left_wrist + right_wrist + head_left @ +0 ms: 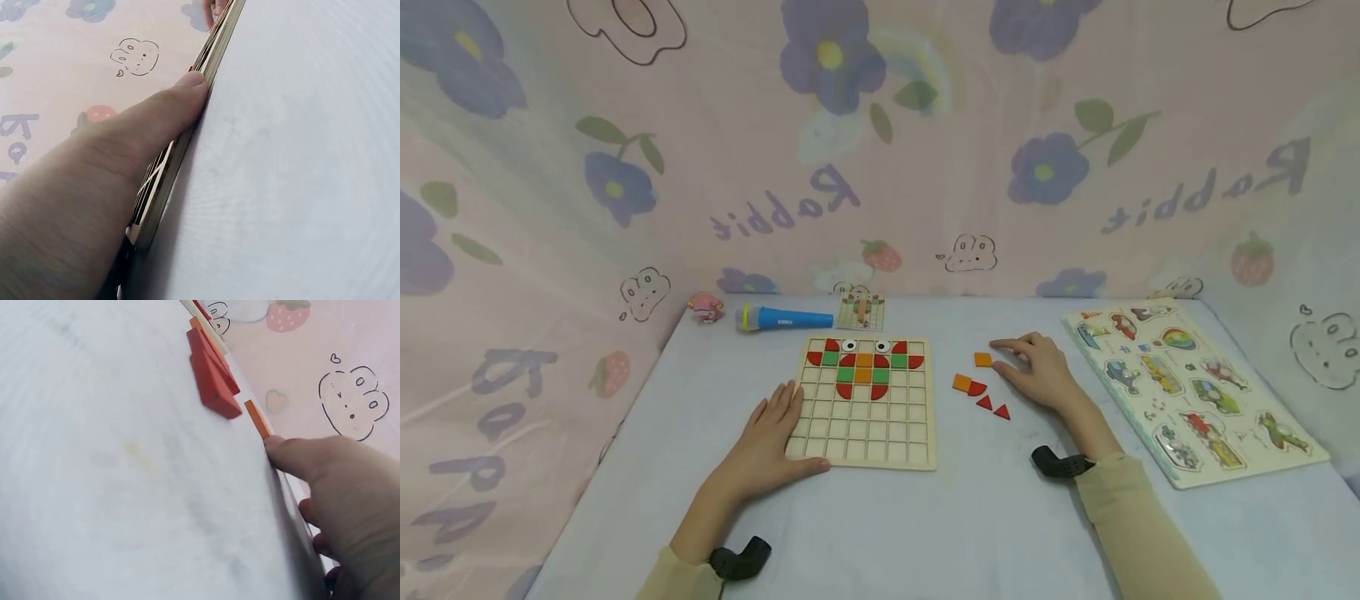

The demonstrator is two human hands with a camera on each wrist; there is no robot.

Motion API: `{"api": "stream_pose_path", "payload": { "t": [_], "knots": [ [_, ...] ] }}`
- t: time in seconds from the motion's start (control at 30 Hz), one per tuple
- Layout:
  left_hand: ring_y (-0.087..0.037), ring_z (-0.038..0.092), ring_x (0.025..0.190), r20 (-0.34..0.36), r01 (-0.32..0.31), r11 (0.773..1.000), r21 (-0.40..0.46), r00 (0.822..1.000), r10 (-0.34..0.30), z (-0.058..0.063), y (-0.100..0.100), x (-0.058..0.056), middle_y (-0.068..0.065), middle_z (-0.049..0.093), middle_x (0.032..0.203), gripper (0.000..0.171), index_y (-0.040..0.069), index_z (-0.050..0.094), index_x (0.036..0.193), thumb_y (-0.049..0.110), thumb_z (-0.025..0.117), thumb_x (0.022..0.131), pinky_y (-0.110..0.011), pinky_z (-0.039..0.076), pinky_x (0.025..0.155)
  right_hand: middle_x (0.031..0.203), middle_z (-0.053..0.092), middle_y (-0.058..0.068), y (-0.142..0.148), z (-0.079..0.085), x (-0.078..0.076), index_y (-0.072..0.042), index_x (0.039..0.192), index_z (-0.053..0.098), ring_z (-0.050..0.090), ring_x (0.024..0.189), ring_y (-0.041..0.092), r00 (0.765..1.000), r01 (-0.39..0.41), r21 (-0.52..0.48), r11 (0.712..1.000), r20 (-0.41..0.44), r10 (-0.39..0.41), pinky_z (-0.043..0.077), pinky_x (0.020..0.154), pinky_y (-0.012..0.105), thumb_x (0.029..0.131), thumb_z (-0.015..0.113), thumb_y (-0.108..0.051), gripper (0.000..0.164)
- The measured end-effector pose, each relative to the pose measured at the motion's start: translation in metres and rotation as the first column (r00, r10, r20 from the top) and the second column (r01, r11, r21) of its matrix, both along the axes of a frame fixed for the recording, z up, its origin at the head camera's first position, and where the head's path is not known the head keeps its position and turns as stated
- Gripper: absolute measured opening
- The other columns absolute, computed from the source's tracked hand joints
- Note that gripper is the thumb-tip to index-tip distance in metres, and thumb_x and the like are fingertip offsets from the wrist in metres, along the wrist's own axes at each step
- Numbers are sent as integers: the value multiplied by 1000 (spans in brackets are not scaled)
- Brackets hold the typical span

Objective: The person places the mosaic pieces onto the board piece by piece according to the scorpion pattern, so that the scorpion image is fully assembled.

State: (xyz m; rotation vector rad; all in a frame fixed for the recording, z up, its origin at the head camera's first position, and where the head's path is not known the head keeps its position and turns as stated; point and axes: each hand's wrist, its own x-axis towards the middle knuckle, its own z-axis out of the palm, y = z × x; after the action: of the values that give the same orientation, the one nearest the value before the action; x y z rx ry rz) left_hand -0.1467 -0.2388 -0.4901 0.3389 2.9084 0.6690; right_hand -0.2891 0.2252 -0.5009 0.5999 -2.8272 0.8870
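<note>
A wooden grid board (pixel 861 433) lies on the table, its upper squares filled with red, green and orange pieces and two eye pieces (pixel 849 346) in an owl-like pattern. My left hand (pixel 767 446) rests spread at its lower left corner; in the left wrist view the thumb (pixel 181 103) lies along the board's edge (pixel 181 150). To the right of the board, my right hand (pixel 1033 367) reaches to an orange square (pixel 982 359), thumb tip at its side and index finger stretched out past it. Below lie another orange square (pixel 962 382), a red quarter-circle (pixel 977 389) and two red triangles (pixel 1002 412).
Behind the board are a picture card (pixel 861 312), a blue toy microphone (pixel 790 318) and a small pink figure (pixel 706 307). A picture puzzle board (pixel 1195 392) lies at the right. Patterned cloth (pixel 925 167) hangs along the table's back edge.
</note>
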Motion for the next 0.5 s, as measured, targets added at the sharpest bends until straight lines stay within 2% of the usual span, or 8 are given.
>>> {"api": "stream_pose_path", "payload": {
  "t": [0.17,0.3,0.5],
  "knots": [
    [-38,5,165,11,0,1000,2,1000,0,0,1,-3,-19,9,177,129,0,16,168,79,72,82,-61,7,131,121,61,20,-4,3,-4,-16,135,73,52,112,40,999,-4,0,1000,41,4,35,93,59,97,77,-31,41],
    [-39,6,165,14,-3,1000,2,1000,3,-1,1,-3,-20,10,177,129,-1,17,168,78,72,82,-61,8,131,119,63,18,-10,2,-6,-15,130,76,53,109,37,999,-15,-9,1000,42,16,34,89,52,95,80,-33,40],
    [-39,6,165,3,0,1000,-5,1000,0,-2,0,-2,-20,10,177,129,-2,18,168,77,73,82,-61,8,131,106,67,14,-16,-1,-4,-9,123,77,55,97,31,1000,-21,-40,999,5,21,34,83,45,98,78,-23,29]
  ]
}}
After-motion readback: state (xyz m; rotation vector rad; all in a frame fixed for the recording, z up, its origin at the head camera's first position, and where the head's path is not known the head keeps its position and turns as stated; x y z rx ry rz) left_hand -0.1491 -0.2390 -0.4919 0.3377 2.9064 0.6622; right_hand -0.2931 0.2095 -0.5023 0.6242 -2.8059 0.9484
